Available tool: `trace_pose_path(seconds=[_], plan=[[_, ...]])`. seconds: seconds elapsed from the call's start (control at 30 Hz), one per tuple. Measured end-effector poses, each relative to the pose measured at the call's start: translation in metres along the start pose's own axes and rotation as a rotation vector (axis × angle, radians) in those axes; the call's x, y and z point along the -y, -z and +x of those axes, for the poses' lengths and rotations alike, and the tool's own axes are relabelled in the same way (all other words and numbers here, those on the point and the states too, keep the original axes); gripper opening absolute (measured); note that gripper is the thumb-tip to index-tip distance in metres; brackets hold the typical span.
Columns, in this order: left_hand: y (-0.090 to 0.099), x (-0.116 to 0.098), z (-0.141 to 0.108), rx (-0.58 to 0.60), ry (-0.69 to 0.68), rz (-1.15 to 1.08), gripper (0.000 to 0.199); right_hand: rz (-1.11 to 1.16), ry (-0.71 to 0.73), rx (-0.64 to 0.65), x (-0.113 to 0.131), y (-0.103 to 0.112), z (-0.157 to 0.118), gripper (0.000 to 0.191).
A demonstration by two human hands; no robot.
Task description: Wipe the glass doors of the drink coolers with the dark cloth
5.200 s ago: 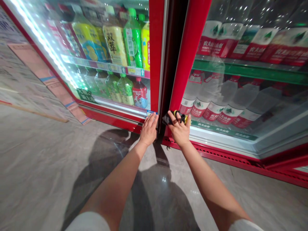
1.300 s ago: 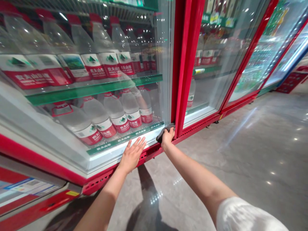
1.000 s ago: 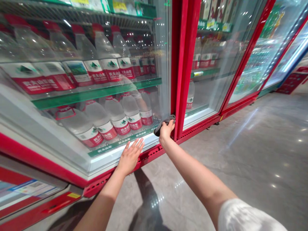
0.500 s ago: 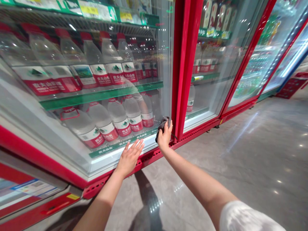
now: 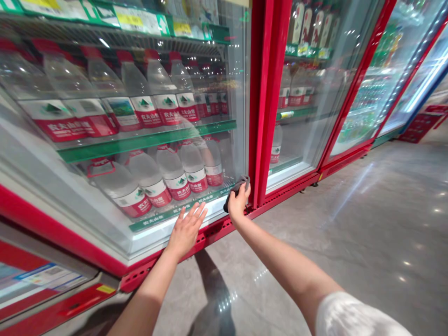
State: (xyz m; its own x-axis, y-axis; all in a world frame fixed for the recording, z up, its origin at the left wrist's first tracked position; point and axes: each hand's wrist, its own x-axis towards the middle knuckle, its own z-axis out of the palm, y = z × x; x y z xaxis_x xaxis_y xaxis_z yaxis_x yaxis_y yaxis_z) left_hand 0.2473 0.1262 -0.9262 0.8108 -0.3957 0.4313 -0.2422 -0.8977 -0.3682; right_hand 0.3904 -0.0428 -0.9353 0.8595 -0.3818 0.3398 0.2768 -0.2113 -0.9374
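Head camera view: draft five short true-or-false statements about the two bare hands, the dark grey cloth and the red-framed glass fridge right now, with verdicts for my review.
1. The right hand holds a crumpled dark grey cloth. True.
2. The left hand grips a cloth too. False: it holds nothing, and its fingers are spread near the bottom of the fridge's glass front.
3. Clear plastic bottles with red-and-white labels stand both above and below the green-edged shelf. True.
4. The metal upright beside the right hand is blue. False: it is red.
5. The right hand is near the lower right corner of the glass front. True.
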Motion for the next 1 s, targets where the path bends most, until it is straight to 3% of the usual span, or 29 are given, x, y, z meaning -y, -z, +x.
trace_pose_path(seconds=[0.07, 0.13, 0.27, 0.43, 0.57, 0.67, 0.87, 0.93, 1.0], plan=[[0.0, -0.001, 0.003, -0.005, 0.0, 0.003, 0.071, 0.008, -0.025, -0.042, 0.01, -0.003, 0.007, 0.066], [0.0, -0.003, 0.008, -0.011, -0.015, 0.006, 0.07, -0.004, 0.106, -0.027, 0.021, 0.0, 0.016, 0.066], [-0.001, -0.007, 0.022, -0.031, -0.028, 0.004, 0.069, -0.001, 0.429, 0.015, 0.024, 0.031, 0.034, 0.056], [-0.004, -0.017, 0.04, -0.075, -0.031, 0.003, 0.07, -0.072, 0.562, -0.176, 0.011, 0.072, 0.067, 0.048], [-0.005, -0.027, 0.05, -0.105, -0.034, 0.013, 0.073, -0.165, 0.662, -0.189, 0.018, 0.075, 0.097, 0.049], [-0.004, -0.033, 0.053, -0.106, -0.021, 0.013, 0.072, -0.198, 0.681, -0.139, 0.009, 0.067, 0.098, 0.046], [-0.005, -0.034, 0.052, -0.088, -0.002, -0.002, 0.07, -0.271, 0.587, -0.093, -0.053, 0.059, 0.053, 0.047], [-0.006, -0.035, 0.051, -0.088, 0.006, -0.009, 0.07, -0.238, 0.57, -0.096, -0.053, 0.059, 0.054, 0.049], [-0.008, -0.036, 0.051, -0.086, 0.012, -0.015, 0.071, -0.18, 0.567, -0.12, -0.032, 0.058, 0.071, 0.05]])
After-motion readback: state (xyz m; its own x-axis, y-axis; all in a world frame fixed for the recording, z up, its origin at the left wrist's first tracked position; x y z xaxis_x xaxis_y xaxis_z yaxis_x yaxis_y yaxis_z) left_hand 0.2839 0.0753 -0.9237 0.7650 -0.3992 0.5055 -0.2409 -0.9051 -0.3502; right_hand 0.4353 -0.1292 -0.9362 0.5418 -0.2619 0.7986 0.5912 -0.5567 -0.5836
